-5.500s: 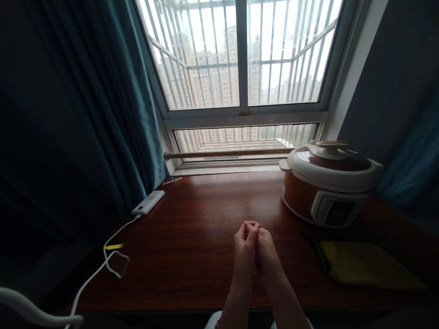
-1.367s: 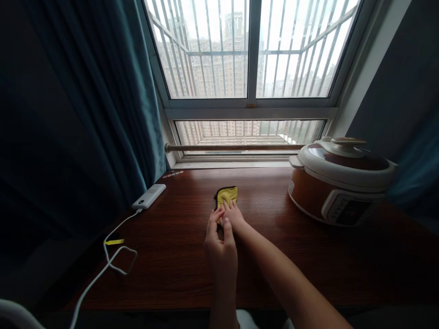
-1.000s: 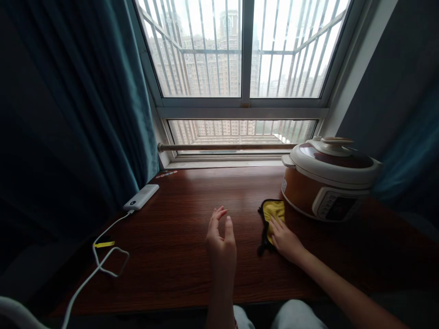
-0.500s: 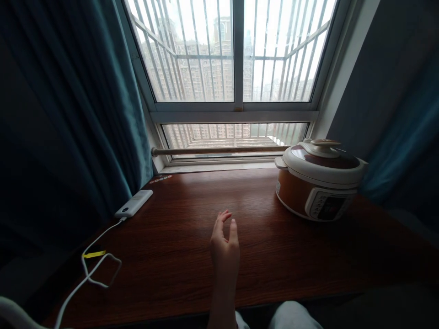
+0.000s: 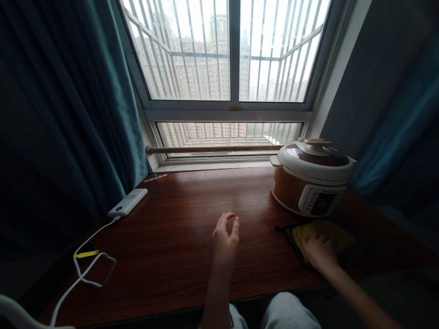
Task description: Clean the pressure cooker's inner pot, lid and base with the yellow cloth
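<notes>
My left hand [image 5: 224, 235] hovers over the middle of the brown wooden table [image 5: 178, 228], its fingers curved and apart from the thumb, with nothing between them. At the right, my right hand [image 5: 319, 250] has its fingers bent onto a yellow cloth [image 5: 338, 234] with a dark edge. The cloth is in front of the rice cooker [image 5: 291, 187], low over the tabletop. Shadow and the hand hide part of the cloth, and the fingertips are blurred.
A white power bank [image 5: 128, 202] lies at the left with a white cable [image 5: 89, 281] looped below it. The cable bears a yellow tag [image 5: 87, 254]. Blue curtains [image 5: 126, 114] hang beside the barred window [image 5: 202, 68]. Small round stickers [image 5: 156, 177] mark the back left.
My right hand has come into view from the right with the yellow cloth. My left hand stays nearly in place. The whole view has shifted slightly.
</notes>
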### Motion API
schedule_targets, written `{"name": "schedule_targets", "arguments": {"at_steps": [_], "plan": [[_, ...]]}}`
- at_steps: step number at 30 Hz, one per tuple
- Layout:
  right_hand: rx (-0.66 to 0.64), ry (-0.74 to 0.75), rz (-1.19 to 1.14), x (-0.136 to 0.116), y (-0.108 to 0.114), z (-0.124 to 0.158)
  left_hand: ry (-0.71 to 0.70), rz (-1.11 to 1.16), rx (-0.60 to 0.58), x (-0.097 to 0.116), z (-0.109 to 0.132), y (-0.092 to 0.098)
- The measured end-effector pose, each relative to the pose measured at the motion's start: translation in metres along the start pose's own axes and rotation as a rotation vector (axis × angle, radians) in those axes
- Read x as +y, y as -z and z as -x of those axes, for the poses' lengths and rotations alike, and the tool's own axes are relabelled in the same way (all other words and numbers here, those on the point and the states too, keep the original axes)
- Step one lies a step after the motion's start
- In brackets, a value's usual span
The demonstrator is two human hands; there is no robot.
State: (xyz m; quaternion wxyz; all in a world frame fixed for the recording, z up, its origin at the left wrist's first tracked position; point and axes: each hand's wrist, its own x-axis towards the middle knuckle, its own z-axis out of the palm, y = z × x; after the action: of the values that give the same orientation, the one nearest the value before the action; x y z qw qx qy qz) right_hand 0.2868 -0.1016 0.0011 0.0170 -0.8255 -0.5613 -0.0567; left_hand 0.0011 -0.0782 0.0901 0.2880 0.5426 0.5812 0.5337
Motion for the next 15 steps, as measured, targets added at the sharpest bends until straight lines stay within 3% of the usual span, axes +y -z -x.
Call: {"name": "schedule_targets", "arguments": {"at_steps": [3,6,9,15], "plan": [[0.032,-0.188,0.070,-0.041,-0.010,0.003,-0.007,-0.028,-0.024,0.001,0.001,-0.001],[0.042,-0.256,0.103,-0.060,-0.017,0.002,-0.017,-0.039,-0.037,-0.001,0.002,-0.001],[0.012,-0.290,0.115,-0.049,-0.023,-0.006,-0.019,-0.046,-0.029,-0.002,0.001,0.000],[-0.156,-0.496,0.035,-0.020,-0.032,-0.022,-0.027,-0.055,-0.024,-0.002,0.001,0.001]]}}
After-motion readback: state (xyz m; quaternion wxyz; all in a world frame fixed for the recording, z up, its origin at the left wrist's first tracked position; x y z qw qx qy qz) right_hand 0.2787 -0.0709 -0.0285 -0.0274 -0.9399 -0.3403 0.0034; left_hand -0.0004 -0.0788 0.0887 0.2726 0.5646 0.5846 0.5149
